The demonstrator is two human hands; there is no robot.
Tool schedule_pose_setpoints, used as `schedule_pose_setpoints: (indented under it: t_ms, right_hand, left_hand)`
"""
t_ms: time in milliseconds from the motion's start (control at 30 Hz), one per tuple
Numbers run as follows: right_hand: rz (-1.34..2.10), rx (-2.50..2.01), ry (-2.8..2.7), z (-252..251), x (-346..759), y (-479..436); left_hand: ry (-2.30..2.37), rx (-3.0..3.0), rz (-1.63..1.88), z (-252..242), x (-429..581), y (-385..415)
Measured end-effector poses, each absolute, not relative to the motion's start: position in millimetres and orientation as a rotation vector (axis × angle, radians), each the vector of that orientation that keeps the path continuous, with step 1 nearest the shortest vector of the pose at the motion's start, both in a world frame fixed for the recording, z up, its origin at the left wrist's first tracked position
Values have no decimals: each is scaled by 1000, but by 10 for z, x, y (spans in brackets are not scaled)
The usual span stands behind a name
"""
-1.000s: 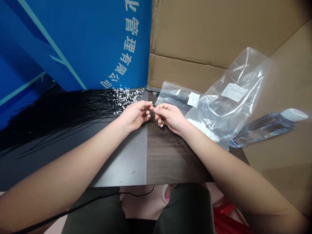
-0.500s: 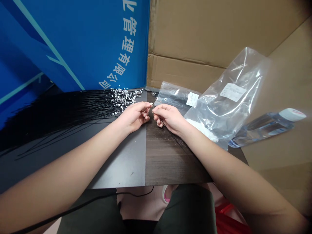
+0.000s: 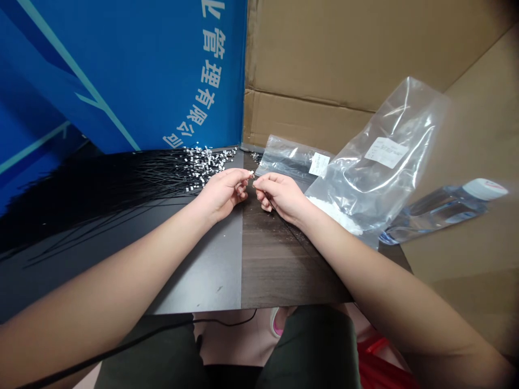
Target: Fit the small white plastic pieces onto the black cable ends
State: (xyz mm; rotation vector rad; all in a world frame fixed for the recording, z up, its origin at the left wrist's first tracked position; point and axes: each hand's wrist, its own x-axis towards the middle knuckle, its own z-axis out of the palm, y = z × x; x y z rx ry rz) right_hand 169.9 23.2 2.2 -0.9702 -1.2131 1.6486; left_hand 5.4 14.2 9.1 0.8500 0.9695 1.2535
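Over the tabletop [image 3: 203, 281], left hand [image 3: 222, 193] in narrow grip on white connector [image 3: 251, 174], right hand [image 3: 279, 195] pinching beside it

Clear plastic bags [image 3: 365, 167], plastic bottle [image 3: 441, 213], cardboard sheet [image 3: 324, 48], blue banner [image 3: 121, 70].

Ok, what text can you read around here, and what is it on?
"业管理有限公司": white lettering on the blue board, cut off at the top.
White label on the large plastic bag: too small to read.
White label on the small plastic bag: too blurred to read.
Bottle cap: red marks, unreadable.
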Motion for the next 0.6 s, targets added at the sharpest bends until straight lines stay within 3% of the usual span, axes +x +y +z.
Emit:
schedule_pose_setpoints:
  t_ms: [600]
  right_hand:
    - [1589,-993,-1244,-11,1692,250]
  left_hand:
    - [1009,926,1271,109,67,112]
